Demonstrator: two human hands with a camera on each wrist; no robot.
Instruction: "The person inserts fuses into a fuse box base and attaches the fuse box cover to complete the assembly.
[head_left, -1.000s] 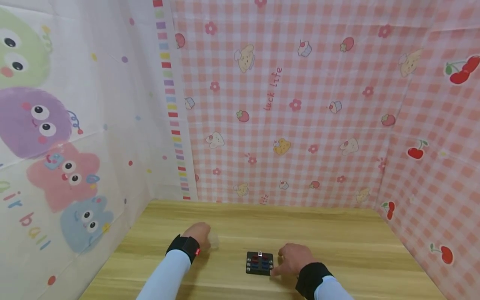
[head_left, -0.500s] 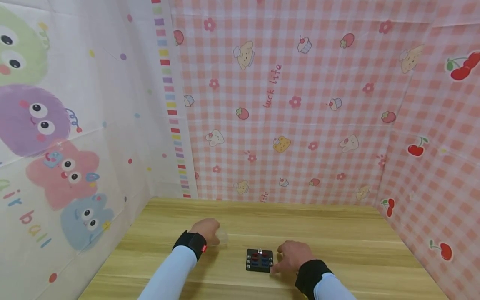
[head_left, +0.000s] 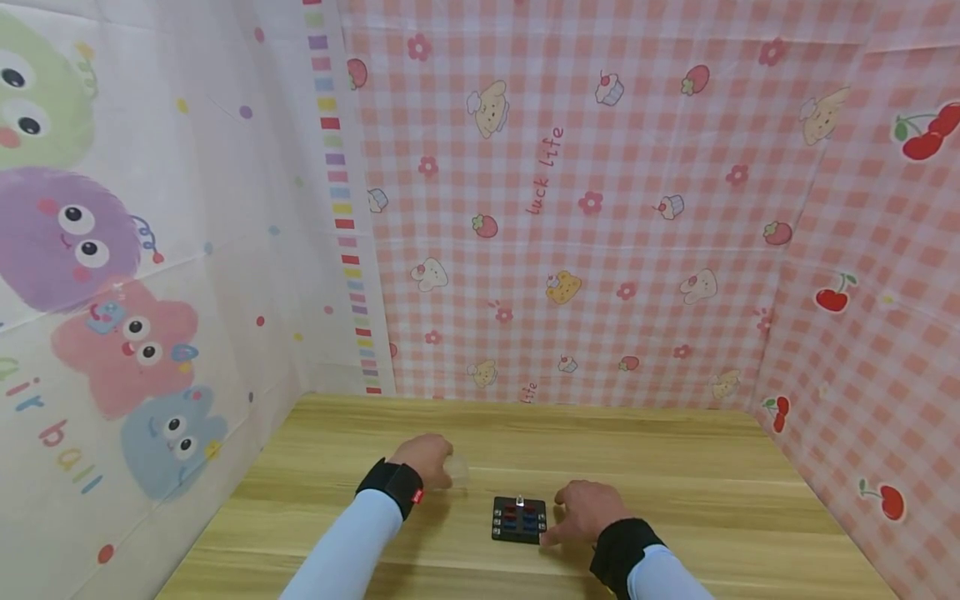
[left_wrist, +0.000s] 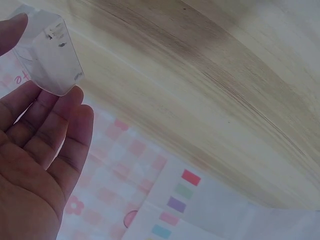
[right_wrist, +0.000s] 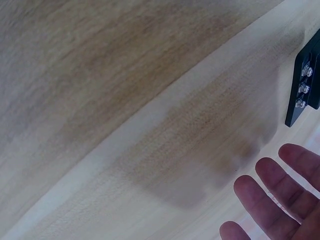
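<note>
A black fuse block (head_left: 519, 520) with red and blue blade fuses and metal screws along its sides lies flat on the table. My left hand (head_left: 424, 461) pinches a clear plastic cover (left_wrist: 50, 52) between thumb and fingertips, to the left of the block and farther back. Dark marks show on one face of this cover. Beside the block's right edge is my right hand (head_left: 588, 512), its thumb at the near right corner. In the right wrist view its fingers (right_wrist: 267, 200) are spread and relaxed, and the screws on the block's edge show at the right.
The wood-grain table (head_left: 675, 467) reaches back to a pink checked cloth (head_left: 570, 250) hung behind it. A white cloth with cartoon figures (head_left: 150, 333) stands along the left, and more checked cloth with cherries (head_left: 832, 296) along the right.
My left hand has moved to the right with the clear cover, closer to the fuse block. The right hand stays at the block. The head view has shifted slightly.
</note>
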